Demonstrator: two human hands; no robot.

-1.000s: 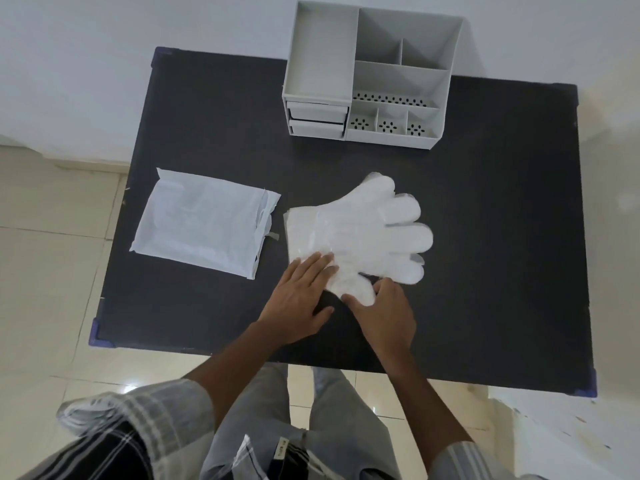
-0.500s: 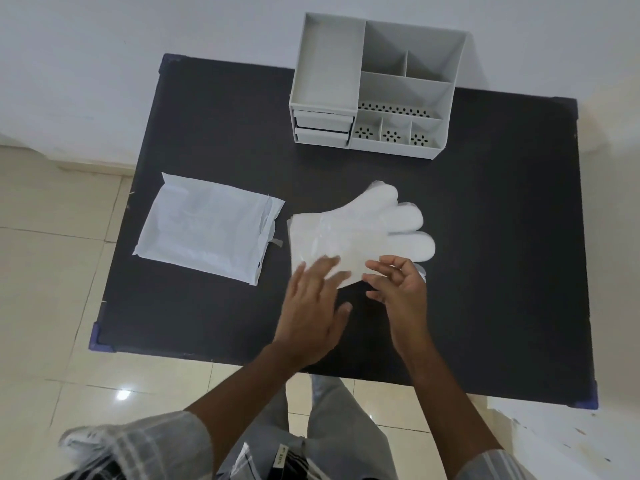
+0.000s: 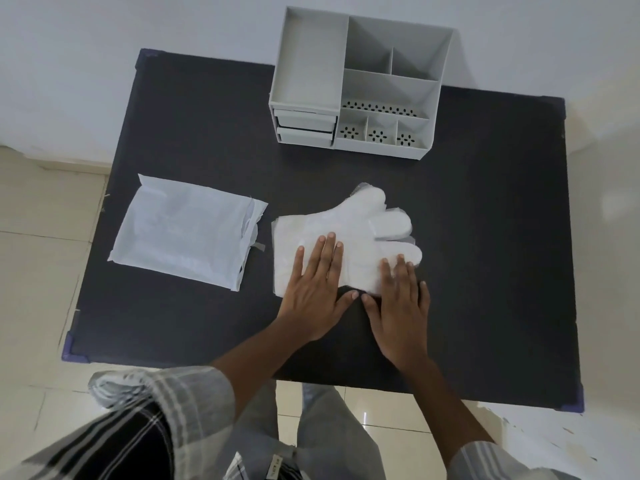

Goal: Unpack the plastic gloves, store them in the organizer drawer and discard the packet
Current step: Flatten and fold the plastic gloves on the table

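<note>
Translucent white plastic gloves (image 3: 349, 233) lie stacked flat in the middle of the dark surface (image 3: 485, 237), both hands pressing on them.

The left hand (image 3: 317, 282) lies spread wide, palm down on the cuff end; the right hand (image 3: 398, 306) lies flat too, fingers on the stack's near edge, gripping nothing. To the left, well apart, rests the torn white plastic packet (image 3: 183, 233). At the far edge stands the grey compartment organizer (image 3: 356, 84), its two small drawers (image 3: 306, 128) closed.
</note>
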